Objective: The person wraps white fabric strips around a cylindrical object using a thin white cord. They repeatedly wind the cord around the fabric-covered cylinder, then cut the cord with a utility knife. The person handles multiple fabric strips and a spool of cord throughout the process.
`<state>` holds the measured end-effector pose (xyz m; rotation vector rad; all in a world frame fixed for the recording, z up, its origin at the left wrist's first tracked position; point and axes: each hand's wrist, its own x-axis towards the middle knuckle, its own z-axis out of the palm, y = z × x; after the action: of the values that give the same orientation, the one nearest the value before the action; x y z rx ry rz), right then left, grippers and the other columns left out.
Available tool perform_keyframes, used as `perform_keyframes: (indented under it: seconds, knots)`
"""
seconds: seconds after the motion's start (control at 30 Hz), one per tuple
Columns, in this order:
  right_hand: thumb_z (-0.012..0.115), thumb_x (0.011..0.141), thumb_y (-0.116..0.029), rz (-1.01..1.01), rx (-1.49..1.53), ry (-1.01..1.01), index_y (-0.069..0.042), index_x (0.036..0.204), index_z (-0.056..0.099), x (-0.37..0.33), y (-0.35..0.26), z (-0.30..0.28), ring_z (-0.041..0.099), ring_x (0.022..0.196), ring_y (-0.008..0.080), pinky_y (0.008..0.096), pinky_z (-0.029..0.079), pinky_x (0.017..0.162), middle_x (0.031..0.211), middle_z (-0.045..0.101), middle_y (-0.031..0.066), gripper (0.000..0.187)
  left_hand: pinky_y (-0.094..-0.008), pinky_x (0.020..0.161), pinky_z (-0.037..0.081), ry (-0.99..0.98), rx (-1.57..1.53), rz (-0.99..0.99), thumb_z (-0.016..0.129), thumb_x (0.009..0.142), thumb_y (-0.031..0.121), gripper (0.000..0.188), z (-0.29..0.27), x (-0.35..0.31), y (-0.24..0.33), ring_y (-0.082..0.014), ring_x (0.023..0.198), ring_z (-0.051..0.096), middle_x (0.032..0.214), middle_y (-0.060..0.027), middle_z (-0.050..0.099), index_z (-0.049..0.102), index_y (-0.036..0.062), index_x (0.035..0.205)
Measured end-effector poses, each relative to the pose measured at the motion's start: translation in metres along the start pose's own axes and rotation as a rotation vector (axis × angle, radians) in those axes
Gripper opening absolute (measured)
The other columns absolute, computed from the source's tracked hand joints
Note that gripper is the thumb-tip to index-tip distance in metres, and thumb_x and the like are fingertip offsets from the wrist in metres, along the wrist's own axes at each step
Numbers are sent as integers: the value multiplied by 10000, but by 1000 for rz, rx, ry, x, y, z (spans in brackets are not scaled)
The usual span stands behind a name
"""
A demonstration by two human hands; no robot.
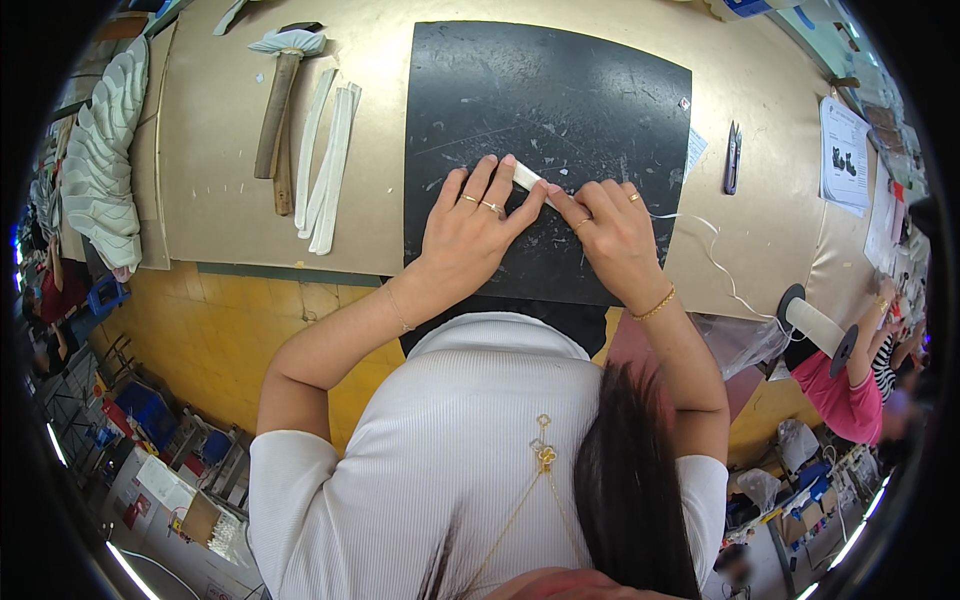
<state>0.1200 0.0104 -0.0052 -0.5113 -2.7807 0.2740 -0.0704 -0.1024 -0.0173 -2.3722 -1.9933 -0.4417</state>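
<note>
A short white strip (527, 178) lies slantwise on a black board (545, 85) in front of me. My left hand (470, 220) holds it down, with the index fingertip at its far end and the thumb along its near side. The other left fingers stretch out flat on the board. At the strip's near end, my right hand (612, 232) is closed, thumb and index pinching it and the other fingers curled. A narrow white tape (715, 245) comes out by the right hand and runs to a spool (815, 325) at the table's right edge. My fingers hide part of the strip.
Left of the board lie several long white strips (325, 180) and a hammer (280, 120) with a wrapped head. Stacked white pieces (105, 170) stand farther left. Thread snips (733, 160) and printed sheets (845, 150) lie right. A person in pink (835, 395) is at the right.
</note>
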Motion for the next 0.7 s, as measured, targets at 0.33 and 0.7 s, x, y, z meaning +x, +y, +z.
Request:
perform_keyframes:
  seconds: [0.33, 0.7]
  knots:
    - [660, 838, -99, 17, 0, -26, -36, 1168, 721, -1, -2, 0, 526, 775, 178, 329, 417, 708, 853, 514, 26, 341, -474, 977, 337, 26, -66, -221, 720, 800, 100, 493, -5, -4, -9, -300, 1207, 475, 1320, -114, 537, 649, 148, 1285]
    - [638, 833, -104, 27, 17, -17, -37, 1160, 705, 0, -2, -2, 539, 779, 182, 335, 419, 727, 867, 528, 32, 341, -471, 1098, 394, -3, -330, 39, 704, 756, 63, 604, 5, -2, 2, -278, 1333, 517, 1386, -136, 578, 582, 16, 1345]
